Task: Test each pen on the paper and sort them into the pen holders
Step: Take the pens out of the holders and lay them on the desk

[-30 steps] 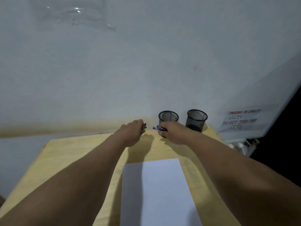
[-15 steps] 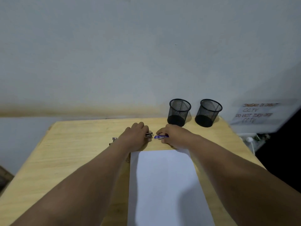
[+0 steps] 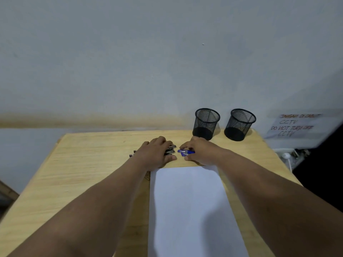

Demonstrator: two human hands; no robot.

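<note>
Light wood tabletop (image 3: 78,175) fills the lower half of the frame, butted against a pale grey-white wall (image 3: 148,62) with a brownish stain band just above the tabletop's far edge. White sheet of paper (image 3: 191,210) lies lower centre, long side running toward the camera, blank. Two black mesh pen holders stand upright at the upper right of the tabletop, near the wall: left holder (image 3: 206,123) and right holder (image 3: 239,124), side by side, apart, nothing seen sticking out of either. Left hand (image 3: 157,154) lies palm-down over a bundle of dark pens (image 3: 170,150) just beyond the paper's far edge; pen ends poke out both sides, grip on them can't tell. Right hand (image 3: 199,153) has its grip closed on a blue pen (image 3: 184,152), held low near the tabletop, roughly horizontal. Handwritten CCTV notice (image 3: 295,125) at right edge on the wall; dark area lower right of it.
</note>
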